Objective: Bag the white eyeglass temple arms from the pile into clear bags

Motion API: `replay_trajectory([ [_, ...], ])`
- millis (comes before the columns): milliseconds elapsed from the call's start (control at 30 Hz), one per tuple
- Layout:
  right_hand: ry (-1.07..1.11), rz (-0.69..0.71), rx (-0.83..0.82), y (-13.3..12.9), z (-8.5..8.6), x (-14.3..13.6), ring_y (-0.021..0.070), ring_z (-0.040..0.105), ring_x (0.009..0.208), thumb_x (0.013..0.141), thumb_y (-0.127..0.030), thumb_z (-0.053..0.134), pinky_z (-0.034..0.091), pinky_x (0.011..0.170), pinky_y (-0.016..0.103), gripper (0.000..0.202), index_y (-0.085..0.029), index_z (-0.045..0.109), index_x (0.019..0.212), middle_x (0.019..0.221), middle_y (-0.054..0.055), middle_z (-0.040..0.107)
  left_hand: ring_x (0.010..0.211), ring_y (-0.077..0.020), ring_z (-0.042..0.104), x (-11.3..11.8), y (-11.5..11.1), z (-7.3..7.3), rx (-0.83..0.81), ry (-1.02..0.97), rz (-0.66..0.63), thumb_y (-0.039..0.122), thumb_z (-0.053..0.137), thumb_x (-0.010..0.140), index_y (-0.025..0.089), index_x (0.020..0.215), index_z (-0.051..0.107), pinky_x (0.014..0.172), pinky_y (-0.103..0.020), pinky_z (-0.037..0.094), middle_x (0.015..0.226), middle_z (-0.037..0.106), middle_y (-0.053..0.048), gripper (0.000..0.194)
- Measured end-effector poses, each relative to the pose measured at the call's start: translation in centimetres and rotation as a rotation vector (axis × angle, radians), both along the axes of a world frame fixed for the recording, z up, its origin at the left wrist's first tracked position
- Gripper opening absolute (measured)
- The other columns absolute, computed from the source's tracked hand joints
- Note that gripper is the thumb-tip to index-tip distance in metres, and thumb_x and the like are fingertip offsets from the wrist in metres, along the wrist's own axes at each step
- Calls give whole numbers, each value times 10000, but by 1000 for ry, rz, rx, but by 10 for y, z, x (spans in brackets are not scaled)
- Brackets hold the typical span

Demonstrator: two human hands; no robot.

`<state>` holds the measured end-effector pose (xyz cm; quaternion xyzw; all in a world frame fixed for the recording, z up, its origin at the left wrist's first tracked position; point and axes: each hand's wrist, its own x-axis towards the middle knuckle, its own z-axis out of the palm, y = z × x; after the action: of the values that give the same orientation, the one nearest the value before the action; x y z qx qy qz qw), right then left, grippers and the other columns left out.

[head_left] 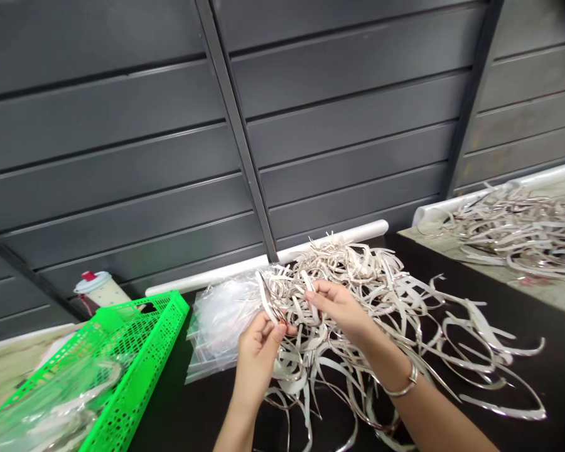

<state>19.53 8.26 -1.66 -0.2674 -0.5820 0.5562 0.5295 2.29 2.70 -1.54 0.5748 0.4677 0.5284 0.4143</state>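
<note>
My left hand [258, 348] pinches a curved strip, white on one face and shiny silver on the other [264, 295], between thumb and fingers. A second strip of the same kind [307, 281] is gripped in my right hand [341, 309], which wears a silver bangle at the wrist. Both hands are raised over a tangled pile of such strips [386, 282] spread across a black tabletop [419, 254]. Left of the pile, close to my left hand, lies a stack of clear zip bags [223, 317]. The fingers partly hide the lower ends of the held strips.
A green perforated basket [144, 361] at the left holds clear bags with strips inside. Behind it stands a bottle with a red-tipped lid [102, 290]. White tubing [207, 275] runs along the grey panel wall [353, 119]. Another strip heap [537, 223] lies at the right.
</note>
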Motion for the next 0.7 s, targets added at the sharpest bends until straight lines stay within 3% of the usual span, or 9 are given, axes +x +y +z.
replay_trajectory([
  [200, 200, 147, -214, 0, -3, -3, 21, 253, 289, 767, -521, 660, 176, 288, 147, 364, -181, 531, 761, 449, -87, 493, 851, -206, 667, 1, 2, -1, -85, -131, -133, 345, 639, 805, 144, 991, 603, 837, -302, 462, 859, 735, -88, 276],
  [367, 182, 198, -238, -4, -5, -11, 19, 313, 257, 728, -535, 694, 199, 270, 131, 406, -181, 497, 720, 429, -75, 532, 883, -217, 652, 4, 2, -2, -5, 65, -224, 312, 574, 851, 160, 994, 626, 840, -310, 461, 945, 717, -87, 215],
  [533, 148, 169, -191, -3, -11, -18, 26, 362, 267, 676, -572, 716, 221, 279, 133, 463, -172, 484, 652, 435, -46, 567, 771, -195, 607, 6, -2, 2, 98, 335, -244, 331, 444, 919, 164, 977, 654, 754, -291, 455, 849, 681, -65, 274],
  [700, 98, 102, -160, 0, -14, -18, 31, 335, 267, 665, -608, 698, 165, 292, 146, 493, -182, 457, 612, 399, -51, 535, 670, -174, 599, 8, -5, 3, 29, 334, -258, 311, 493, 886, 187, 925, 629, 670, -261, 448, 741, 664, -23, 189],
])
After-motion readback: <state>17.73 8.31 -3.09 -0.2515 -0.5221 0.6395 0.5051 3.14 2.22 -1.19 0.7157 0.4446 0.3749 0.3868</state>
